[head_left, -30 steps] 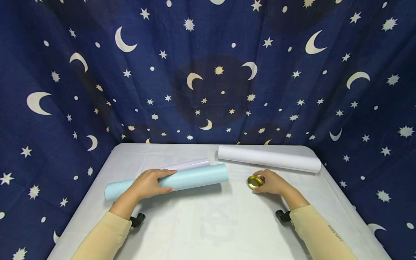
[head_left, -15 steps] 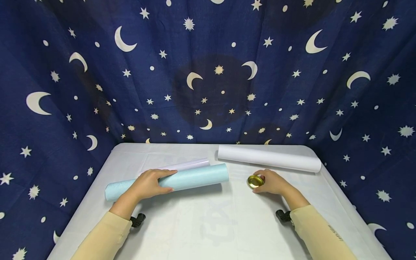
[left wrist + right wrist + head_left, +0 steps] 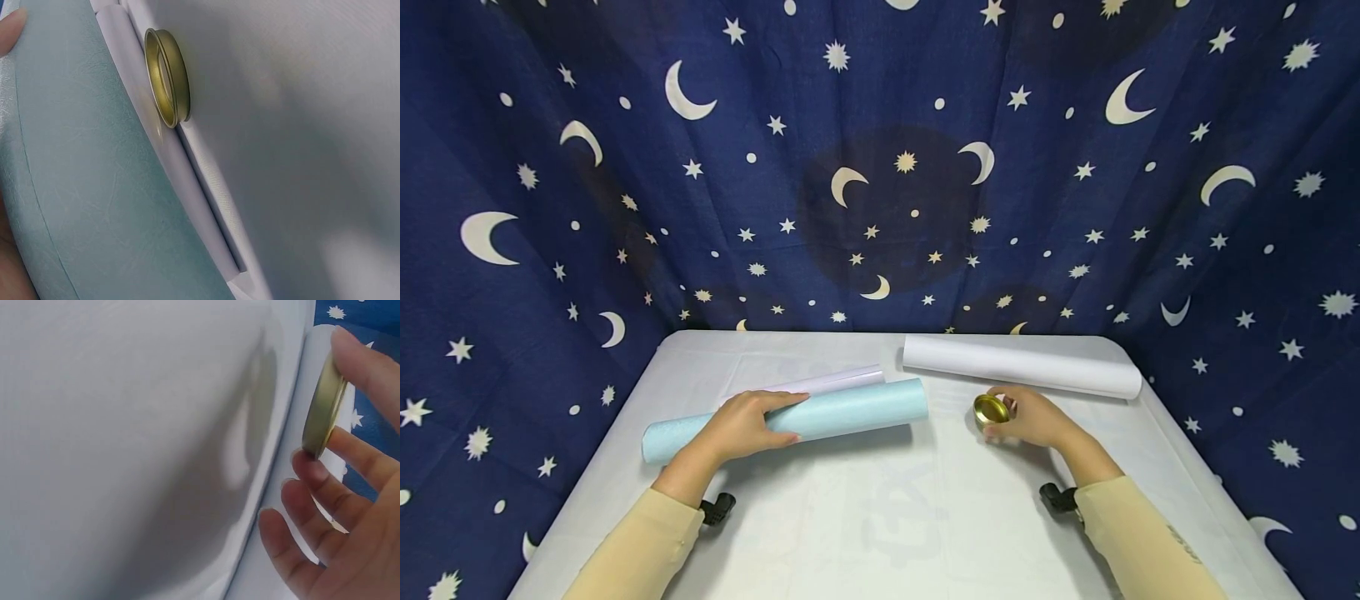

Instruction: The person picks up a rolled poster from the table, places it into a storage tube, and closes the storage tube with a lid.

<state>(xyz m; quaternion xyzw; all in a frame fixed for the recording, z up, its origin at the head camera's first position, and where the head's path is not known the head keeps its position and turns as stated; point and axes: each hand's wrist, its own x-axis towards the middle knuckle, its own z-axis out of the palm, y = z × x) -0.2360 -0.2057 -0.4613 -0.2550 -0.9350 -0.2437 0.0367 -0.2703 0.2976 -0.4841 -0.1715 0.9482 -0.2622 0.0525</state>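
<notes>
My left hand (image 3: pixel 747 427) grips a light blue roll (image 3: pixel 857 409), thumb on the near side and fingers over the top. The roll lies slanted, with a shadow on the table along its near side. My right hand (image 3: pixel 1033 417) pinches a shallow round gold lid (image 3: pixel 992 412), its hollow side tilted toward the head camera. In the right wrist view the thumb is on one edge of this lid (image 3: pixel 322 409) and fingertips on the other. A gold ring-shaped piece (image 3: pixel 169 78) shows beside the blue roll in the left wrist view; the head view hides it.
A thin lavender roll (image 3: pixel 842 380) lies behind the blue one, partly covered by it. A thick white roll (image 3: pixel 1022 367) lies at the back right of the white table (image 3: pixel 880 517). A dark blue curtain (image 3: pixel 880 167) with moons and stars encloses the back and sides.
My right hand has moved slightly right and up with the gold lid, tilting its hollow face more upright. My left hand and the blue roll stay in place.
</notes>
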